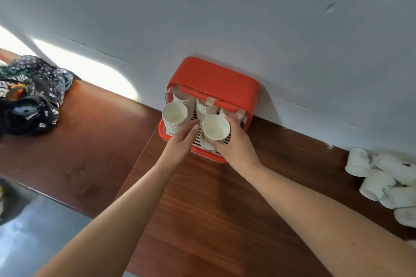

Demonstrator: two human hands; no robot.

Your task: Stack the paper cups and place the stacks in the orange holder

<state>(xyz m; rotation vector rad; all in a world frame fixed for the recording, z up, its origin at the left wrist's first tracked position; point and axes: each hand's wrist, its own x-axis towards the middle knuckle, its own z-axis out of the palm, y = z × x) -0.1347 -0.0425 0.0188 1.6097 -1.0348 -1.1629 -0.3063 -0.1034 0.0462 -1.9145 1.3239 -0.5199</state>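
Observation:
The orange holder [216,78] stands against the white wall, its front open over a slatted tray. Inside it, a tall stack of white paper cups [174,117] stands at the front left, and two more stacks [203,108] rise behind it. My right hand [236,146] grips another cup stack [215,128] from its right side, over the tray's front right. My left hand [183,139] reaches in between the two front stacks with fingers stretched out, holding nothing. Several loose cups [380,182] lie tipped over on the table at the far right.
The holder sits on a dark wooden table [202,204] whose near-left edge drops to a grey floor. A heap of dark patterned clothing [31,94] lies on the table's far left.

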